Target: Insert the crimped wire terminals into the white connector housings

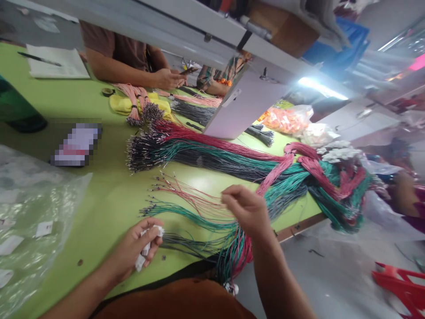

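Note:
My left hand (pixel 144 243) is closed around several small white plastic connectors (pixel 146 248), near the ends of the grey wires (pixel 189 244). To its right, my right hand (pixel 247 210) is raised over the wires with thumb and fingertips pinched together; what is between them, if anything, is too small to make out. Loose red wires (pixel 189 193) with metal terminals at their ends run toward those fingertips. Below these lie green wires (pixel 189 215). All three colours gather in a bunch (pixel 239 252) hanging at the table's near edge.
A thick bundle of red, green and black wires (pixel 212 153) stretches across the green table (pixel 109 195). A plastic bag (pixel 43 199) with white connectors lies left, near a phone (pixel 76 146). A white upright panel (pixel 245 102) stands behind. Across the table, a person (pixel 133 62) holds a phone.

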Available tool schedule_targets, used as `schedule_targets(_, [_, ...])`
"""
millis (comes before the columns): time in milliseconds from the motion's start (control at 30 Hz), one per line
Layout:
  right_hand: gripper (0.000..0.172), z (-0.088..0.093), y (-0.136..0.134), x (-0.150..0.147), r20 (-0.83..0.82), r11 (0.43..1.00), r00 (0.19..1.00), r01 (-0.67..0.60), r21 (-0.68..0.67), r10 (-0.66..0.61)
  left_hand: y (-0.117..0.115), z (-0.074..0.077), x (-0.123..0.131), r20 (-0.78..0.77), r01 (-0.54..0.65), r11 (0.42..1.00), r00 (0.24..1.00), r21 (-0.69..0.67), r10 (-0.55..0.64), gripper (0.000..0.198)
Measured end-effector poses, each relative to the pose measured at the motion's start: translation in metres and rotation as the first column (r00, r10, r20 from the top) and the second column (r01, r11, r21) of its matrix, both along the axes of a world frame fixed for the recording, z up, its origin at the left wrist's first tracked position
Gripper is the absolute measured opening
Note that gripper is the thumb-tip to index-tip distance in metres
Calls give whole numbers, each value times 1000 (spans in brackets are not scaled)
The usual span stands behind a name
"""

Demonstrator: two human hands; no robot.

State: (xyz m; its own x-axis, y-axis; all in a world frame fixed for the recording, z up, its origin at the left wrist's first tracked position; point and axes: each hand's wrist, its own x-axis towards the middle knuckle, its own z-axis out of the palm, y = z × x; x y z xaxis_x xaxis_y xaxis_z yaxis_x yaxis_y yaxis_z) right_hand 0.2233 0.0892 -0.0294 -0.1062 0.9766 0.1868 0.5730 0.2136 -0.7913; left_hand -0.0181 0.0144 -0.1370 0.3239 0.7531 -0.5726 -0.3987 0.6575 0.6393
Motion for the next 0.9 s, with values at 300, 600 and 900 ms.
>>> schedule_targets(300, [10, -63, -32, -70, -43, 917, 971, -236, -322, 235, 0, -4, -3, 4, 31, 999, 1000, 29, -31, 32])
schedule_targets(600, [13, -61, -35, -57, 47, 929, 949, -294, -224, 312, 1, 2, -1, -14, 16, 1000, 1000, 7, -16, 32])
schedule_targets(900, [11, -66, -40, -62, 56, 938, 952, -284, -198, 301, 0, 1, -2, -24, 14, 1000, 1000, 9, -13, 33])
